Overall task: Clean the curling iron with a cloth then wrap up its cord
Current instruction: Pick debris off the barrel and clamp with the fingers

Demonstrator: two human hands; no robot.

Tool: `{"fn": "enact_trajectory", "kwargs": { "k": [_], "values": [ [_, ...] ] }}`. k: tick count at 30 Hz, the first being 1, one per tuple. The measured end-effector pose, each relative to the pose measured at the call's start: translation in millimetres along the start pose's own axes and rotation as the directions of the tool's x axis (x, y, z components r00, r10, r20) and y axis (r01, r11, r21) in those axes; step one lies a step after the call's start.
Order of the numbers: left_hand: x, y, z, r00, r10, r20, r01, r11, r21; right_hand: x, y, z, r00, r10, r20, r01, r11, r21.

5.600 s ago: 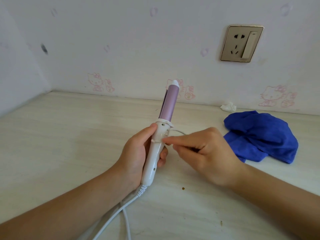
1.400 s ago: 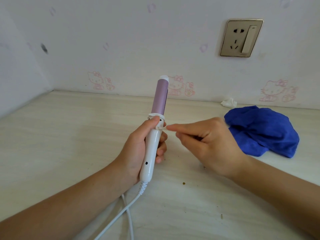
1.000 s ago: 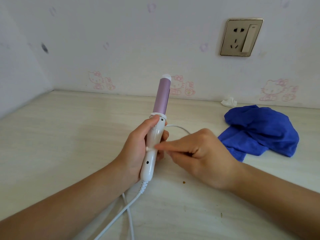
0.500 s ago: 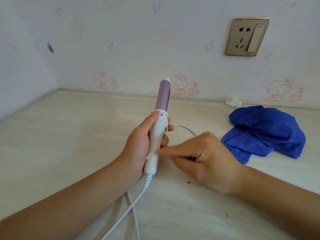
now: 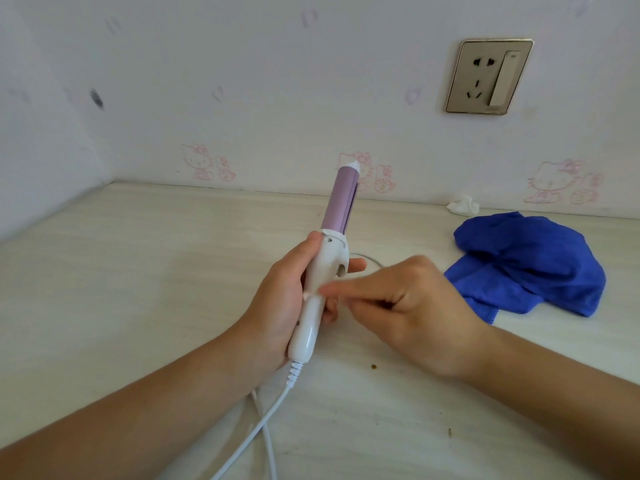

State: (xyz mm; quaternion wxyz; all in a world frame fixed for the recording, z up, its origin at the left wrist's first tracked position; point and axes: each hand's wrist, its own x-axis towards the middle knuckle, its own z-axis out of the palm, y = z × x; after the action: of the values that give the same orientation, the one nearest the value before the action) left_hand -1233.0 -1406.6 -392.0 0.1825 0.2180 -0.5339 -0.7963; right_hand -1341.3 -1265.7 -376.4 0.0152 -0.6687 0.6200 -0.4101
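Observation:
My left hand (image 5: 277,306) grips the white handle of the curling iron (image 5: 341,199) and holds it upright, tilted slightly right, with the purple barrel pointing up. My right hand (image 5: 408,306) has its fingers pinched together, and the fingertips touch the handle's right side near a small nub. I see nothing held between those fingers. The white cord (image 5: 256,431) runs loose from the handle's base toward the bottom edge, and a loop of it shows behind my hands. The blue cloth (image 5: 533,265) lies crumpled on the table to the right, apart from both hands.
The pale wooden table (image 5: 138,271) meets walls at the back and left. A wall socket with a switch (image 5: 488,76) sits high on the right. A small white crumpled tissue (image 5: 462,205) lies by the back wall. Brown crumbs (image 5: 373,367) dot the table near my right wrist.
My right fingertips slid down the handle from the collar to its middle. My left hand turned the iron slightly, so the clamp side now faces right. The cloth has not moved.

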Motion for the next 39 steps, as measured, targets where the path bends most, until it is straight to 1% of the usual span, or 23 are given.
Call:
{"fn": "enact_trajectory", "kwargs": {
  "k": [2, 3, 4, 7, 8, 10, 11, 12, 15, 16, 19, 20, 23, 24, 27, 28, 31, 32, 35, 36, 39],
  "values": [
    [0.5, 0.4, -0.7, 1.000, 0.008, -0.005, -0.008, 1.000, -0.012, 4.7, 12.5, -6.0, 0.984, 0.095, -0.149, -0.095, 0.995, 0.012],
    [0.2, 0.8, -0.9, 1.000, 0.016, 0.002, -0.016, 1.000, -0.015, 4.9, 17.4, -7.8, 0.976, 0.126, -0.178, -0.124, 0.992, 0.023],
    [-0.1, 1.1, -0.7, 1.000, 0.019, 0.008, -0.019, 1.000, -0.019, 4.0, 18.3, -7.6, 0.977, 0.121, -0.178, -0.119, 0.993, 0.019],
    [-1.2, 1.3, -0.3, 1.000, 0.007, 0.023, -0.005, 0.999, -0.054, -2.0, 6.8, 3.0, 0.995, 0.032, -0.093, -0.035, 0.999, -0.024],
    [-1.5, 1.4, -0.3, 0.999, 0.013, 0.031, -0.011, 0.998, -0.062, -0.1, 7.6, 3.1, 0.992, 0.038, -0.118, -0.041, 0.999, -0.027],
    [-2.4, 1.8, 0.0, 0.998, 0.042, 0.049, -0.039, 0.998, -0.055, 6.2, 17.4, -3.5, 0.970, 0.105, -0.219, -0.106, 0.994, 0.007],
    [-2.9, 1.7, 0.5, 0.997, 0.056, 0.062, -0.053, 0.997, -0.049, 7.7, 21.0, -6.8, 0.962, 0.125, -0.241, -0.123, 0.992, 0.022],
    [-3.1, 1.6, 1.1, 0.996, 0.062, 0.069, -0.059, 0.997, -0.045, 7.5, 22.5, -8.5, 0.963, 0.123, -0.241, -0.121, 0.992, 0.022],
    [-3.0, 1.5, 1.6, 0.998, 0.051, 0.045, -0.049, 0.998, -0.045, 0.8, 13.5, -1.6, 0.988, 0.063, -0.143, -0.067, 0.997, -0.025],
    [-2.9, 1.3, 1.3, 0.998, 0.054, 0.040, -0.052, 0.998, -0.045, 1.0, 12.9, 0.0, 0.988, 0.059, -0.140, -0.065, 0.997, -0.036],
    [-4.6, 1.7, 1.6, 0.995, 0.077, 0.063, -0.074, 0.997, -0.038, 8.0, 22.9, -6.9, 0.964, 0.118, -0.237, -0.115, 0.993, 0.023],
    [-5.1, 1.7, 1.5, 0.994, 0.080, 0.073, -0.077, 0.996, -0.033, 7.8, 24.2, -8.3, 0.964, 0.120, -0.238, -0.115, 0.993, 0.035],
    [-5.4, 2.5, -0.1, 0.995, 0.073, 0.073, -0.071, 0.997, -0.028, 1.2, 16.4, -2.3, 0.985, 0.084, -0.147, -0.083, 0.996, 0.014],
    [-5.3, 2.5, -0.4, 0.995, 0.073, 0.073, -0.071, 0.997, -0.027, 1.1, 16.2, -1.2, 0.986, 0.082, -0.147, -0.081, 0.997, 0.007],
    [-6.4, 3.2, 1.4, 0.994, 0.081, 0.078, -0.079, 0.996, -0.028, 8.0, 25.3, -8.6, 0.959, 0.134, -0.250, -0.128, 0.991, 0.040],
    [-6.5, 3.1, 1.7, 0.994, 0.079, 0.072, -0.077, 0.997, -0.027, 7.8, 26.6, -9.9, 0.960, 0.134, -0.247, -0.126, 0.991, 0.048],
    [-5.9, 3.2, 0.6, 0.997, 0.061, 0.050, -0.060, 0.998, -0.025, -0.7, 16.6, -0.3, 0.991, 0.052, -0.119, -0.053, 0.999, 0.000],
    [-6.0, 3.4, 0.6, 0.997, 0.056, 0.045, -0.055, 0.998, -0.026, -1.3, 15.2, 2.2, 0.993, 0.043, -0.113, -0.045, 0.999, -0.017],
    [-6.8, 4.4, 1.7, 0.996, 0.070, 0.052, -0.069, 0.997, -0.023, 5.9, 25.1, -4.5, 0.966, 0.127, -0.223, -0.120, 0.992, 0.046],
    [-7.1, 4.5, 2.4, 0.996, 0.071, 0.053, -0.069, 0.997, -0.025, 5.9, 26.9, -6.2, 0.965, 0.134, -0.227, -0.124, 0.991, 0.056],
    [-6.8, 5.4, 2.7, 0.999, 0.035, 0.040, -0.033, 0.998, -0.052, -1.6, 18.2, 0.5, 0.993, 0.030, -0.113, -0.032, 0.999, -0.013]
  ]
}}
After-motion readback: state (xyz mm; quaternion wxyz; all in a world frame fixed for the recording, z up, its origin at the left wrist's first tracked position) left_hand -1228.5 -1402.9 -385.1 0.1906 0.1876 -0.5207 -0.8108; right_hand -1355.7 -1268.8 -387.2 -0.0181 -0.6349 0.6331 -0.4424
